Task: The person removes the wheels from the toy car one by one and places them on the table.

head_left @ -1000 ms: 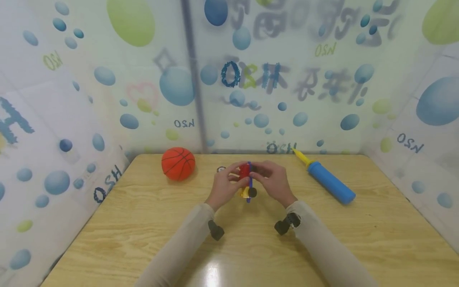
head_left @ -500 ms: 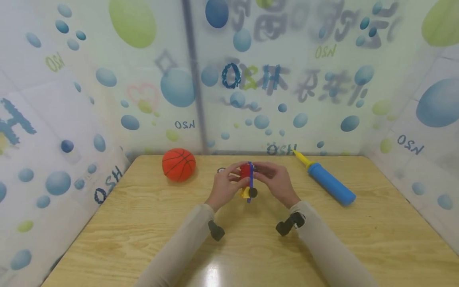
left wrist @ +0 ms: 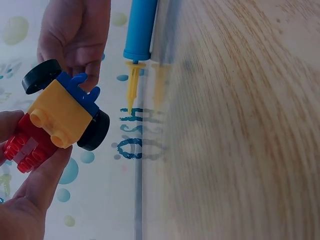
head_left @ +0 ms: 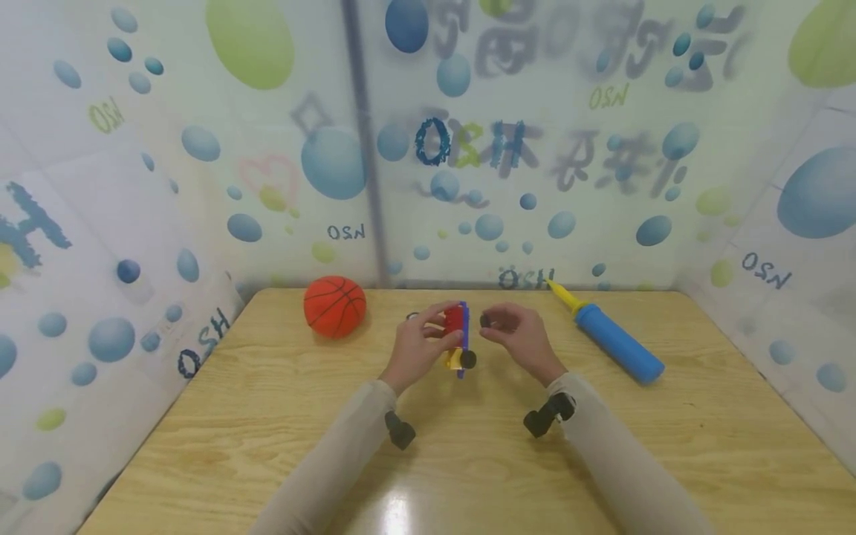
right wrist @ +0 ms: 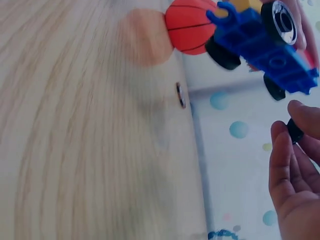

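Note:
My left hand [head_left: 416, 343] grips a toy car made of building blocks [head_left: 458, 327] by its red part, thumb on one side and fingers on the other. The left wrist view shows its yellow block [left wrist: 62, 112] and two black wheels. On the blue chassis [right wrist: 265, 50], three black wheels show in the right wrist view. My right hand [head_left: 520, 338] pinches a small black wheel [right wrist: 295, 131] between thumb and fingers. That hand is a short gap to the right of the car, not touching it. Both hands are above the table.
A red toy basketball [head_left: 334, 307] rests at the table's back left. The blue pump [head_left: 618, 342] with a yellow nozzle lies at the back right. Behind my left hand is a small round object [right wrist: 180, 95], partly hidden in the head view. Patterned walls enclose the wooden table [head_left: 468, 468].
My right hand has drawn away from the car to the right, and the black wheel now shows between its fingers. My left hand still holds the car in nearly the same spot.

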`<state>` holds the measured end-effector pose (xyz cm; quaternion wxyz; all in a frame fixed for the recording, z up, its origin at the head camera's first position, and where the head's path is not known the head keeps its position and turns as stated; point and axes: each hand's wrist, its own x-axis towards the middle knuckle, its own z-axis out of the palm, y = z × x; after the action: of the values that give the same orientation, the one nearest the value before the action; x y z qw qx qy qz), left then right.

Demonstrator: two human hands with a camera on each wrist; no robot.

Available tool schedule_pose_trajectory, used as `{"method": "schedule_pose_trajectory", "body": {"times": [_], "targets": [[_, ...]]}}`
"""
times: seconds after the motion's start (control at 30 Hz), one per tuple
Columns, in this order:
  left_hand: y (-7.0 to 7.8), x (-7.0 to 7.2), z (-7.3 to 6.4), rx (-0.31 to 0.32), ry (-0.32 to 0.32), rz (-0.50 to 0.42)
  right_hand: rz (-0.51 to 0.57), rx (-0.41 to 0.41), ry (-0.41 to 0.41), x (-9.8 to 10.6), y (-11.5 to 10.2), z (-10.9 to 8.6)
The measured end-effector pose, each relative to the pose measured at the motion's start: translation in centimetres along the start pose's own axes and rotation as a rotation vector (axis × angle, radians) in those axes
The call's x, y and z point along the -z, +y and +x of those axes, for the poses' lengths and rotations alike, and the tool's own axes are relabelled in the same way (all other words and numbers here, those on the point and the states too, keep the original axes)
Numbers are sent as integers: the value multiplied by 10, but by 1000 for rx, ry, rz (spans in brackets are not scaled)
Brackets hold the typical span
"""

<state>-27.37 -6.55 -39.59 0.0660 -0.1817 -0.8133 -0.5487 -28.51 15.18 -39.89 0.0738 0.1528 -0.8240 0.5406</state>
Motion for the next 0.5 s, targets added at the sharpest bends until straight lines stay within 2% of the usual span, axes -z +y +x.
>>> {"method": "schedule_pose_trajectory", "body": {"times": [0.17,0.5], "targets": [[0,1,-1,1,2,6,-66,-54,-18,5,12,6],[0,3,-3,3,-3,12,-203,-163,-125,13,19,13]]}}
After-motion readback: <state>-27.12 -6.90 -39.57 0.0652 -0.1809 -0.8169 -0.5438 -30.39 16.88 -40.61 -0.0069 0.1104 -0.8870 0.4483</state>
